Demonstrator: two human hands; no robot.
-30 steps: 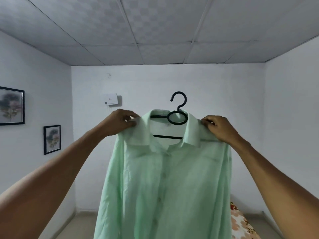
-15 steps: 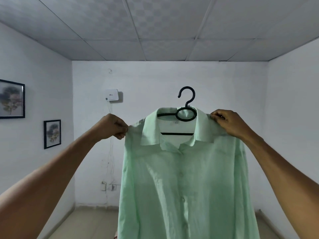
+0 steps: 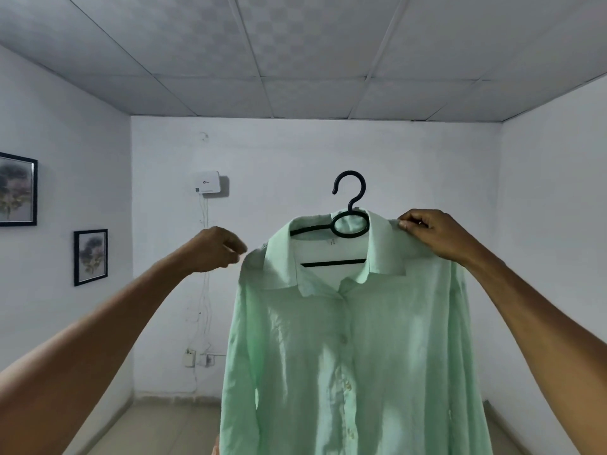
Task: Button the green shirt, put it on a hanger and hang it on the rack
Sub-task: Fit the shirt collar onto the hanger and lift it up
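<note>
Up at chest height in mid-air, nothing under it: green shirt [image 3: 354, 339] hangs on a black hanger [image 3: 348, 224], placket looks buttoned down the front, hook free above the collar. Right hand [image 3: 433, 236] has a pinch grip on the shirt's shoulder by the collar, most likely clamping cloth onto the hanger arm underneath, though the arm is hidden. Left hand [image 3: 213, 249] sits curled just beside the other shoulder seam; can't tell if the grip is on cloth or just touching its edge. Judgement: buttoning and hangering are done, hanging remains. To do it well, move one hand to the hanger neck under the hook so the load sits on the hanger, not the fabric; keep it level, since the shoulder near the left hand droops lower and could slide off. Then lead with the hook's open side. No rack is in view, so it means turning first. Around: two framed pictures [image 3: 90, 256] on the left wall, a white box [image 3: 207, 182] on the back wall with cables down to sockets [image 3: 197, 357]. Nothing blocks the space ahead; long shirt tails could snag while turning.
</note>
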